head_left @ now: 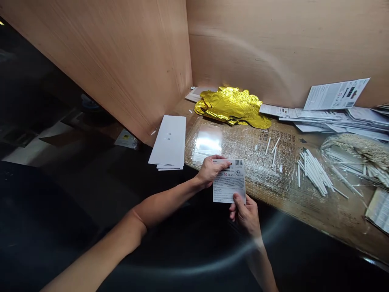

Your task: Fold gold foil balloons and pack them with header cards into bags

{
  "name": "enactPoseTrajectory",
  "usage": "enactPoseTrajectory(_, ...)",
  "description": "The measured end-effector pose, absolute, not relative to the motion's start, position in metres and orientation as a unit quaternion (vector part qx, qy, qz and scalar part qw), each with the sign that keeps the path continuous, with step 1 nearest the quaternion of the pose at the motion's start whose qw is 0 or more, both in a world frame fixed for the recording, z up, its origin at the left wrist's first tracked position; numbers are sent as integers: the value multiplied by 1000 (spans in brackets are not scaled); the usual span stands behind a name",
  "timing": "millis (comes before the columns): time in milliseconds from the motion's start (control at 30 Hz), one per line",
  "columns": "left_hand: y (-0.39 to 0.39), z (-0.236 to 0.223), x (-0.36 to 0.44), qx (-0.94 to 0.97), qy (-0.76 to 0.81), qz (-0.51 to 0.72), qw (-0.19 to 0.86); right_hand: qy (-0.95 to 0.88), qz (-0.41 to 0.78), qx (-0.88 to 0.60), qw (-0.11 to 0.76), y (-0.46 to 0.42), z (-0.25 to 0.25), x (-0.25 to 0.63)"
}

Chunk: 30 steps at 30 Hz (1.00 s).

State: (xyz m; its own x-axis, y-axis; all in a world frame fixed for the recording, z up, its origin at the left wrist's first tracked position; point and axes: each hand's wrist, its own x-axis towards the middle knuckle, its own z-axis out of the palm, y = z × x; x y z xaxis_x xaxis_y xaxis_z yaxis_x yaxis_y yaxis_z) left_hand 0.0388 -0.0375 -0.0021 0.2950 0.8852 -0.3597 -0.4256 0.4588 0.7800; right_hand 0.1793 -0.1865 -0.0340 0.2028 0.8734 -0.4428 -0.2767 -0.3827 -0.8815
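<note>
A small printed card [228, 182] with a barcode is held between both hands at the near edge of the wooden table [319, 211]. My left hand [209, 170] grips its top left corner, fingers curled over it. My right hand [244, 213] pinches its bottom right corner with the thumb on top. Just beyond the card lies a stack of clear plastic sleeves [208, 142].
Crumpled gold foil balloons [232, 106] sit at the back by the plywood walls. White sticks [313, 172] lie scattered to the right, some in a clear bag [358, 162]. Printed sheets [334, 109] pile at the far right. White cards [169, 142] overhang the table's left end.
</note>
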Motion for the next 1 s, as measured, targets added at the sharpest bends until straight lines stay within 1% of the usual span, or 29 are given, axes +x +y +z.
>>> enactPoseTrajectory(233, -63, -13, 57, 314, 343, 406, 787, -172, 558, -595, 553, -195, -33, 181)
enactPoseTrajectory(333, -68, -17, 62, 297, 339, 417, 789, -147, 541, -593, 578, -198, -32, 179)
enactPoseTrajectory(567, -79, -22, 67, 272, 327, 421, 801, -112, 517, -599, 601, -201, -34, 171)
enactPoseTrajectory(733, -101, -34, 69, 301, 336, 403, 796, -88, 495, -581, 640, -190, -32, 172)
enactPoseTrajectory(800, -103, -39, 63, 348, 338, 383, 786, -98, 515, -557, 644, -192, -36, 175)
enactPoseTrajectory(867, -100, -42, 53, 454, 357, 350, 737, -111, 543, -543, 631, -199, -42, 178)
enactPoseTrajectory(900, -97, -44, 48, 527, 374, 343, 682, -112, 547, -546, 625, -203, -46, 179)
enactPoseTrajectory(933, -94, -45, 44, 607, 387, 339, 605, -109, 542, -554, 622, -207, -50, 180)
enactPoseTrajectory(1000, -85, -47, 38, 759, 376, 326, 420, -96, 514, -573, 632, -214, -58, 182)
